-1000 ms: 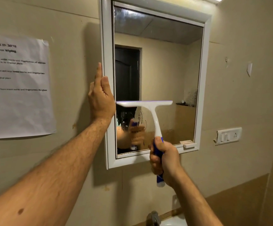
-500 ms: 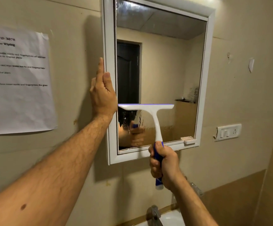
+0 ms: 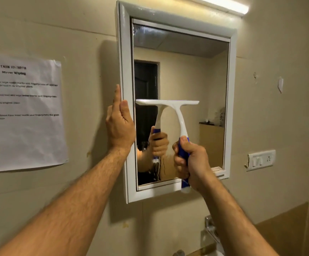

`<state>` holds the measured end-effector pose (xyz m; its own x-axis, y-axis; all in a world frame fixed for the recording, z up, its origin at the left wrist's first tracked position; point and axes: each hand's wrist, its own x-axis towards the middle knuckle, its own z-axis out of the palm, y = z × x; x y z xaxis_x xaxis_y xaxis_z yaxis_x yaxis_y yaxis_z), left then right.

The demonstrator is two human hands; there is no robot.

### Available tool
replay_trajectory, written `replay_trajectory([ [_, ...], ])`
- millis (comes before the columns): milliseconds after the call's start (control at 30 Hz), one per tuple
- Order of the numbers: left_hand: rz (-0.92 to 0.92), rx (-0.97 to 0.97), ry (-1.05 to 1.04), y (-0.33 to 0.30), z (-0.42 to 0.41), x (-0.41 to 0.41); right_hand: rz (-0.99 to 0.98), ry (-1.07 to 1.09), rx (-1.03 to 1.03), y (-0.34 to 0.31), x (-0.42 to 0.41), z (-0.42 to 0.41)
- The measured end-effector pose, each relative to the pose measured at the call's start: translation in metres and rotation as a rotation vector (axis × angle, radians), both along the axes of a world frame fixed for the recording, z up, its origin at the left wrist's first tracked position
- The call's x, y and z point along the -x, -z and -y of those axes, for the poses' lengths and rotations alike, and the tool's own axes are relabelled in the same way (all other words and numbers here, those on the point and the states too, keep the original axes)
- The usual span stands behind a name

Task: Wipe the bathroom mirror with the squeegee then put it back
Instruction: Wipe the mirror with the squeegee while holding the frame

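A white-framed mirror hangs on the beige wall. The squeegee has a white blade and neck and a blue handle. Its blade lies level against the glass, about halfway up, on the left part. My right hand is closed around the blue handle in front of the mirror's lower edge. My left hand holds the left side of the frame, fingers pointing up along its outer edge and thumb on its front. The glass reflects the squeegee and my hand. Wet streaks show low on the glass.
A printed task sheet is taped to the wall on the left. A switch and socket plate sits right of the mirror. A metal tap stands below, and a tube light glows above the frame.
The squeegee blade has moved higher up the glass after a short stroke down. The view has tilted upward. My left hand stays on the frame's left edge.
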<state>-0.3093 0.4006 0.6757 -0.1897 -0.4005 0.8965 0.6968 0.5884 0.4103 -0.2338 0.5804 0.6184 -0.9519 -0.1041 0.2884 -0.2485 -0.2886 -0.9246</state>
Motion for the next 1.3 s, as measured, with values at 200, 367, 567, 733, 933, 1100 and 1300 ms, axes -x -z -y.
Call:
replay_trajectory([
  [200, 0.037, 0.029, -0.005, 0.0, 0.001, -0.002, -0.073, 0.026, 0.063, -0.087, 0.001, 0.009],
  [367, 0.029, 0.05, 0.012, 0.002, 0.002, -0.004, -0.173, 0.016, 0.094, -0.138, 0.006, 0.016],
  [567, 0.019, 0.038, 0.004, 0.0, 0.001, -0.003, -0.133, -0.018, 0.123, -0.116, 0.009, 0.016],
  [733, 0.013, 0.018, 0.016, -0.003, 0.0, -0.005, -0.179, -0.061, 0.113, -0.131, 0.005, 0.017],
  [933, 0.042, 0.014, 0.015, -0.002, 0.0, -0.006, -0.195, -0.06, 0.129, -0.143, -0.002, 0.023],
  [1100, 0.031, 0.016, 0.019, -0.001, 0.0, -0.003, -0.092, -0.041, 0.102, -0.085, 0.003, 0.01],
  [1300, 0.033, 0.014, 0.011, -0.001, 0.0, 0.0, -0.153, 0.038, 0.062, -0.116, 0.007, 0.008],
])
